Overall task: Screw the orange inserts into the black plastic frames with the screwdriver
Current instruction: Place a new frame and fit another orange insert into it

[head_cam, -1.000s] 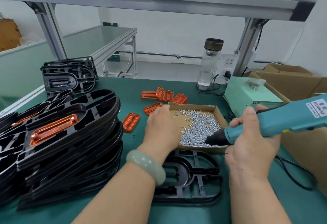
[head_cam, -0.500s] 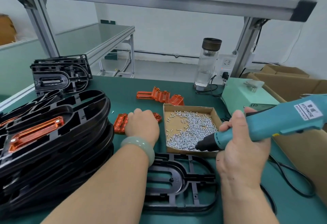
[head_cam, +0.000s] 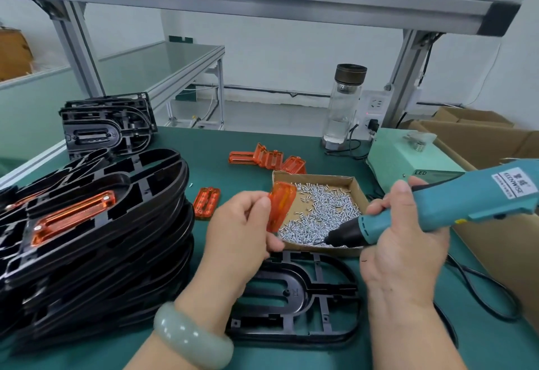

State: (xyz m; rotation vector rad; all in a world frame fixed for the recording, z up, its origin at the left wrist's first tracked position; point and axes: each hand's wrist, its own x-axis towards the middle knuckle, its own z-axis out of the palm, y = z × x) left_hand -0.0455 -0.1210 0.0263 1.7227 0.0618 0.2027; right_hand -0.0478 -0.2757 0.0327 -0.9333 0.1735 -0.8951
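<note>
Left hand now lifted clear, an orange insert apparently pinched in it.

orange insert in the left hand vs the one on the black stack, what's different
The held insert is loose, pinched in the left hand; the stack insert is seated in the top frame. The held insert stands nearly upright; the stack insert lies flat. The stack insert shows screws at both ends; the held insert shows none. Both are translucent orange.
</note>
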